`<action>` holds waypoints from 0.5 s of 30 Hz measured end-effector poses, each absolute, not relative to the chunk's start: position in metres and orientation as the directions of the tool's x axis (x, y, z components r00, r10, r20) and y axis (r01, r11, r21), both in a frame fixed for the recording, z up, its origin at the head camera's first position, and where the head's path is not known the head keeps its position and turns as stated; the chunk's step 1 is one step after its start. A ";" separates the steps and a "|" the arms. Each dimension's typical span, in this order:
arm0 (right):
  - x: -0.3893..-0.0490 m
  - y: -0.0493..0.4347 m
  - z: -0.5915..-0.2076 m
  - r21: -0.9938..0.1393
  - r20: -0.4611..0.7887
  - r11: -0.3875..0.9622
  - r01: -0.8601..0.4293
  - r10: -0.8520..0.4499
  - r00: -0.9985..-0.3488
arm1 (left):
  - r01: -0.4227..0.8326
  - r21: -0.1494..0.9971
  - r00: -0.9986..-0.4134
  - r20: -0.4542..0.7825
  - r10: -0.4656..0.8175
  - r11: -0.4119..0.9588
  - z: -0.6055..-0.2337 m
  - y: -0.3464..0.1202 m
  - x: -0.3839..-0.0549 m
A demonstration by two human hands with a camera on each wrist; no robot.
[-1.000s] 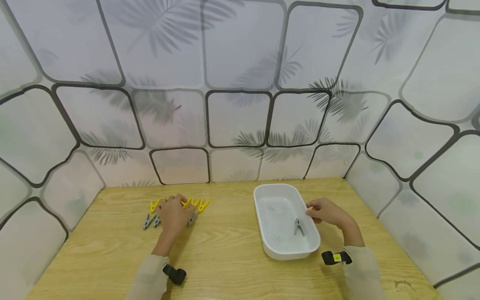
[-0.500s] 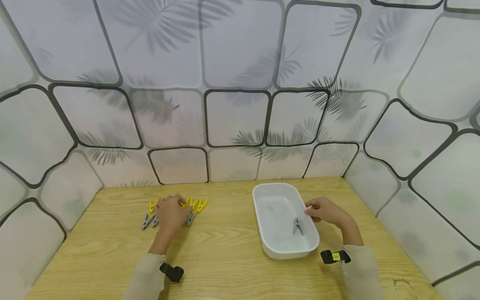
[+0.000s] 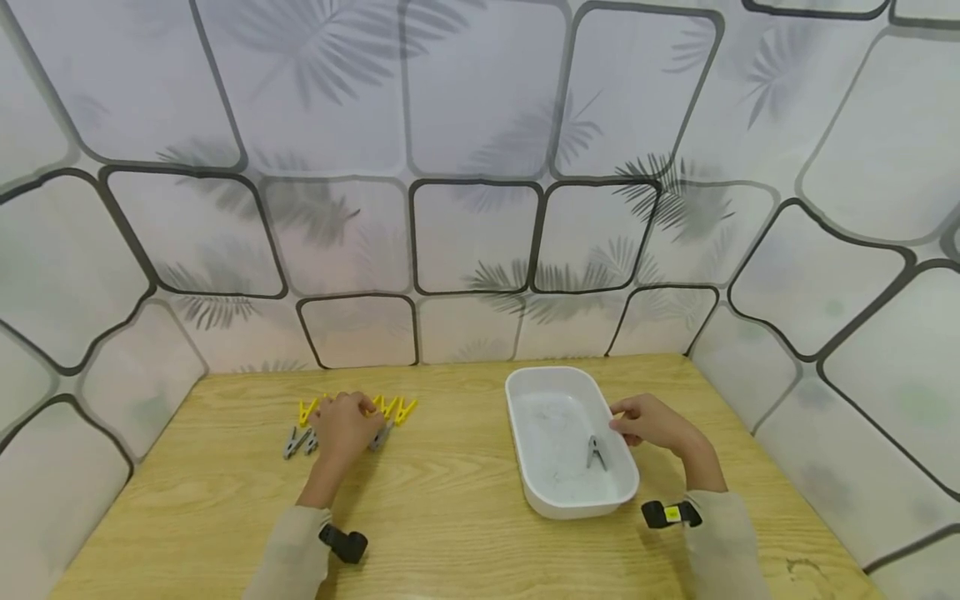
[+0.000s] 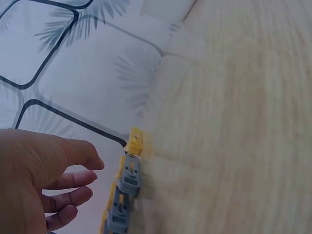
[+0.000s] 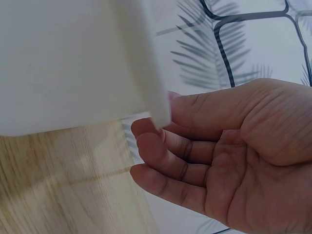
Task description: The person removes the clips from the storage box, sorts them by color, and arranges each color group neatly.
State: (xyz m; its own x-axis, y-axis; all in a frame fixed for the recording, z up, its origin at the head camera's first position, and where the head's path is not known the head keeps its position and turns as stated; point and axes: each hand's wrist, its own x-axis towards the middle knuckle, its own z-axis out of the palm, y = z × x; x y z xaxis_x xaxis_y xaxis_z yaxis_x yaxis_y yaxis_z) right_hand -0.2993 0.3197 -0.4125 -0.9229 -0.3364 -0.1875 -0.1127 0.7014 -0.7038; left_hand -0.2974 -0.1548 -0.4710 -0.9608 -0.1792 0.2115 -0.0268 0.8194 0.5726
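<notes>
My left hand point(image 3: 347, 429) is over a group of clothespins at the left of the table, hiding some of them. Yellow clothespins point(image 3: 402, 412) lie behind a row of grey clothespins point(image 3: 291, 443). One grey clothespin point(image 3: 380, 437) lies right beside the thumb side of this hand. In the left wrist view the fingers are loosely bent, apart from the grey clothespins point(image 4: 130, 175), and nothing shows between them. With thumb and fingers my right hand point(image 3: 655, 423) pinches the right rim of a white plastic tub point(image 3: 534, 481). Inside the tub lies a single grey clothespin point(image 3: 596, 452).
The wooden table point(image 3: 435, 533) spans the space between both hands. Patterned wall covering point(image 3: 480, 250) closes off the back and both sides. A dark wrist camera point(image 3: 343, 543) sits on the left sleeve, another camera point(image 3: 672, 514) on the right.
My left hand has shifted only slightly among the clothespins, its thumb side moving a little at the nearby grey clothespin. The right hand and the tub hold still.
</notes>
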 end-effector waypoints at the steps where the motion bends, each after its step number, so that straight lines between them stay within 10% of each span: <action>1: -0.298 0.321 -0.413 -0.704 -0.189 0.702 -0.109 -0.332 -0.924 | -0.023 0.571 -0.960 0.215 -0.177 0.821 -0.469 -0.153 -0.299; 15: -0.301 0.322 -0.416 -0.726 -0.176 0.680 -0.099 -0.324 -0.929 | 0.130 0.524 -0.941 0.333 -0.062 0.842 -0.428 -0.112 -0.314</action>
